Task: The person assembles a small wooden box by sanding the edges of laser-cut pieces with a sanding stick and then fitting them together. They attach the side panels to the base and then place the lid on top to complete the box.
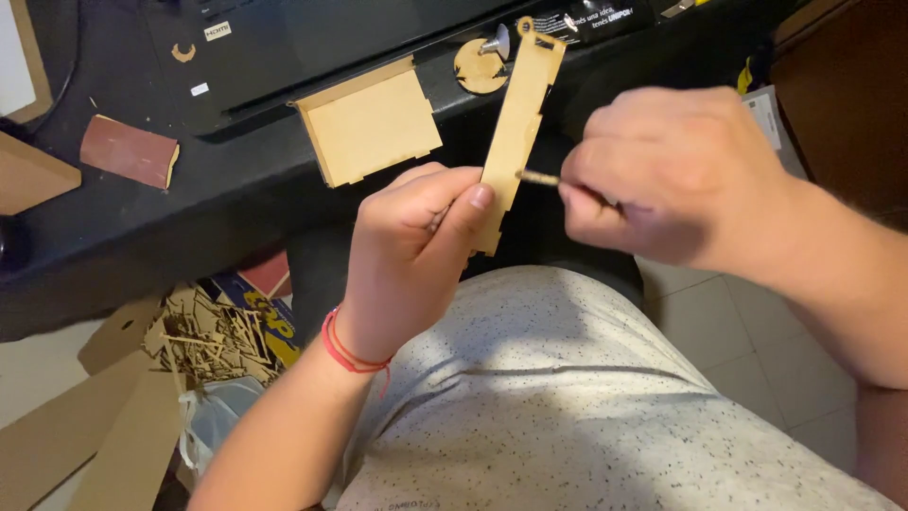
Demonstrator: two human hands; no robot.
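Two hands clamped: left hand (416, 246) on wooden strip (515, 123), right hand (662, 175) on thin file (539, 178), box (369, 128) behind.

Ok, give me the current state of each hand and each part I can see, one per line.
Left hand: gripping the wooden strip.
Wooden strip: held upright, slightly tilted.
Right hand: pinching a thin tool.
Thin tool: tip touching the strip's edge.
Wooden box: partly assembled, resting on the desk.
Round wooden disc: lying flat.
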